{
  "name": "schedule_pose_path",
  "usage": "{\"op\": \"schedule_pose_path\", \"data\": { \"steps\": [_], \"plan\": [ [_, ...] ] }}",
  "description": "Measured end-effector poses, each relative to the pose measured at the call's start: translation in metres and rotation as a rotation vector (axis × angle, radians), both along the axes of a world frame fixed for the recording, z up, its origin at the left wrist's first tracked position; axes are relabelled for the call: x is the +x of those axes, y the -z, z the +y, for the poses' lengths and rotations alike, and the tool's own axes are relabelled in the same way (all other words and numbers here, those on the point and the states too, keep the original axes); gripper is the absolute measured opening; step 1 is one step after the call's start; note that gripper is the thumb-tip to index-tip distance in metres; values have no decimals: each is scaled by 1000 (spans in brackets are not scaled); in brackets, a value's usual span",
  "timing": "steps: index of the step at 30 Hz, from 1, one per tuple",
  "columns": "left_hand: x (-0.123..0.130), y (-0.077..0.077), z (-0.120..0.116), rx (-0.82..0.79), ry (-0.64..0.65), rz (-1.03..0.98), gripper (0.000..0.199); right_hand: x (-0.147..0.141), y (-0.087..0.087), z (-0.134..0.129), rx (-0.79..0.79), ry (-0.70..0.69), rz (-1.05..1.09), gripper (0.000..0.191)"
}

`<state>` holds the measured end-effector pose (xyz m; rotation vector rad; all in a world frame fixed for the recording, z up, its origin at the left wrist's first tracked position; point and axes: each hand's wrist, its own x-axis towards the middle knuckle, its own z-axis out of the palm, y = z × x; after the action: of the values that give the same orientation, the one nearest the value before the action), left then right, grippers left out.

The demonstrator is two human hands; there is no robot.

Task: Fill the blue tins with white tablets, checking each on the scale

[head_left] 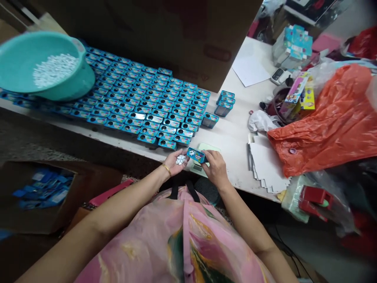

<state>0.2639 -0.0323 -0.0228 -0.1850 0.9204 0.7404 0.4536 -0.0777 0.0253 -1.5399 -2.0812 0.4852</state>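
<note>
My left hand (pixel 174 162) is cupped palm up around a small heap of white pellets (pixel 180 159). In my right hand (pixel 216 167) is a small blue box (pixel 196 155), gripped at its right end and tilted beside the left fingers. White pellets show at the round hole in its top. Under the hands lies a pale green digital scale (pixel 198 169), partly hidden by them. Beyond, rows of similar blue boxes (pixel 153 106) stand packed together, with dark round holes in their tops. A teal basin (pixel 86 76) with a pile of white pellets (pixel 54 70) stands at the left.
A large cardboard box (pixel 176 35) stands behind the rows. Several blue boxes (pixel 225 103) stand apart on the white table (pixel 235 153). To the right are white card sheets (pixel 266 161) and an orange plastic bag (pixel 326 122). A carton (pixel 61 204) of blue pieces sits low at left.
</note>
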Motion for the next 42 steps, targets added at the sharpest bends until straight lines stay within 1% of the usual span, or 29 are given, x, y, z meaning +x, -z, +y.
{"op": "schedule_pose_path", "data": {
  "steps": [3,9,11,13,15,18,21,23,25,27,28,30,32,33,34,36,37,38,40,42],
  "plan": [
    [7,-1,6,8,6,-18,19,-1,-4,1,-20,-6,-90,43],
    [6,1,6,-6,11,-15,17,0,-14,-4,-24,-59,-120,48],
    [6,0,5,-7,24,-23,17,1,-12,-5,-33,-39,-110,47],
    [8,-1,6,-6,35,-33,18,3,-6,-6,-48,7,-73,45],
    [10,-2,7,-6,40,-42,17,7,2,-6,-66,50,17,42],
    [10,-1,8,-9,52,-62,15,15,22,-7,-99,121,253,36],
    [3,0,6,-7,68,-81,17,23,51,-3,-166,218,520,33],
    [-5,0,2,0,75,-83,16,27,71,2,-217,268,650,33],
    [-15,-1,-4,9,74,-76,15,32,87,6,-250,288,719,33],
    [-22,-5,-11,-2,65,-44,14,37,93,6,-258,287,723,34],
    [-25,-7,-15,-18,55,-18,14,40,91,5,-243,279,695,36],
    [-28,-12,-23,-57,24,29,14,41,77,-3,-160,256,566,45],
    [-28,-17,-32,-82,1,39,16,31,55,-14,-49,204,365,49],
    [-27,-18,-36,-90,-1,27,16,21,44,-19,-5,159,262,46],
    [-26,-19,-40,-91,1,9,17,8,33,-24,17,88,175,40],
    [-26,-17,-48,-80,15,-31,18,-23,16,-31,31,-154,41,28],
    [-28,-16,-51,-71,24,-48,17,-39,11,-32,18,-267,-32,25],
    [-30,-13,-54,-62,34,-57,17,-53,8,-33,3,-334,-106,22],
    [-36,-9,-60,-55,61,-45,16,-74,5,-32,-22,-383,-214,16],
    [-43,-7,-65,-69,82,3,17,-83,4,-32,-29,-401,-249,11]
  ]
}}
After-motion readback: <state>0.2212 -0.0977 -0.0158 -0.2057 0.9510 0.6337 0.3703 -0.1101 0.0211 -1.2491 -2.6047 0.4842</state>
